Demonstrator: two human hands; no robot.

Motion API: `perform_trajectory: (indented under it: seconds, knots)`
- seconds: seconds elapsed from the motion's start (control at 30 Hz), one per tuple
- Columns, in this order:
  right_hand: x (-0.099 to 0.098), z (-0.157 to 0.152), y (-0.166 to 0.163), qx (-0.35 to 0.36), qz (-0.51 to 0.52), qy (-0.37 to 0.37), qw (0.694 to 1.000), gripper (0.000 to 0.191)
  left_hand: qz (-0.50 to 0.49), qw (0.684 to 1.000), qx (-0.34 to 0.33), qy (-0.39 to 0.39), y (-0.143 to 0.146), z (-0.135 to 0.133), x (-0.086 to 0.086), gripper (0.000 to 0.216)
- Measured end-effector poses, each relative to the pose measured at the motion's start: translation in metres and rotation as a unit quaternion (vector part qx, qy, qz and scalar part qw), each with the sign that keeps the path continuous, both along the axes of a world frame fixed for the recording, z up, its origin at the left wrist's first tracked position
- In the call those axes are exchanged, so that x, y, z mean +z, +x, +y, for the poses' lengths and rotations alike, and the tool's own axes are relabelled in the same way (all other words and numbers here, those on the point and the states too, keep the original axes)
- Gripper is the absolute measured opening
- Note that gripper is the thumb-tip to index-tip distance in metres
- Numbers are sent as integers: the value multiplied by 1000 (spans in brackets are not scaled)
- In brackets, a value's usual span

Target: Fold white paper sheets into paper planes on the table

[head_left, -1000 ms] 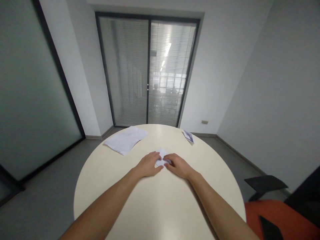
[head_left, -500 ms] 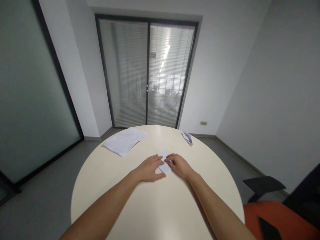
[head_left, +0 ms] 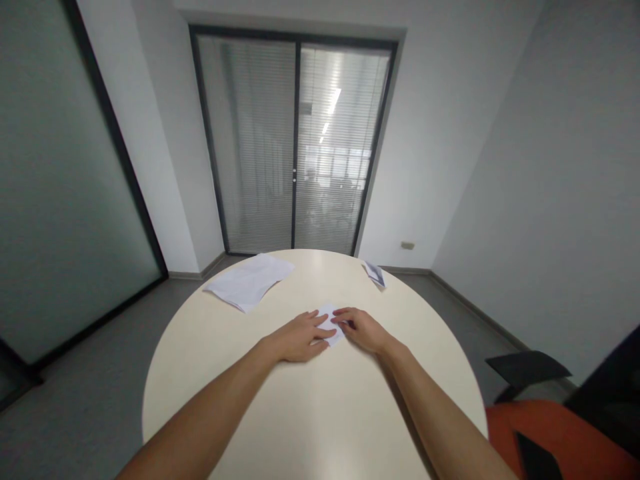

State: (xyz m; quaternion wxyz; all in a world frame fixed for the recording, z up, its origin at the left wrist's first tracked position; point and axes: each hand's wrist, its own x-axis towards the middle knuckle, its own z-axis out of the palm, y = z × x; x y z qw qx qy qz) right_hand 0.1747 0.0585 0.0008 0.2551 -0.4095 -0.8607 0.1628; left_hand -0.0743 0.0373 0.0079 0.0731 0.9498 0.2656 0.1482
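A small folded piece of white paper (head_left: 329,309) lies near the middle of the table, partly covered by both hands. My left hand (head_left: 301,337) rests flat over its left side, fingers spread and pressing on it. From the right, my right hand (head_left: 361,328) has bent fingers and thumb closed at the paper's right edge. The fingertips of the two hands are close together but apart. Part of the paper's right edge is hidden under the right hand.
The round cream table (head_left: 310,413) carries a large creased white sheet (head_left: 251,280) at the far left and a folded paper with a dark print (head_left: 374,273) at the far right. An orange chair (head_left: 560,433) with black armrests stands at the right.
My left fingers have spread and moved right across the paper, with the thumb drawn in. The right index finger has stretched out slightly over the paper. The other papers have not moved.
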Motion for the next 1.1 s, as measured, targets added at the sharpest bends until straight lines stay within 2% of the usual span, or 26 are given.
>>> perform_trajectory:
  seconds: [0.33,0.5,0.63,0.87,1.1]
  knots:
    - [-1,0,3,6,13,-63,998,36,-20,1000,-4,-20,2,1,2,40]
    - [9,-5,-1,3,-3,-35,999,31,-44,998,3,-38,4,-5,10,40]
    - [14,-7,-5,-13,-28,-1,1000,31,-52,997,-6,-61,6,-3,8,31]
    - [-5,3,-5,5,-71,84,994,41,-39,998,-13,-40,5,0,2,30]
    - [-13,10,-2,0,-79,81,994,48,-35,999,-5,-34,6,-3,5,32]
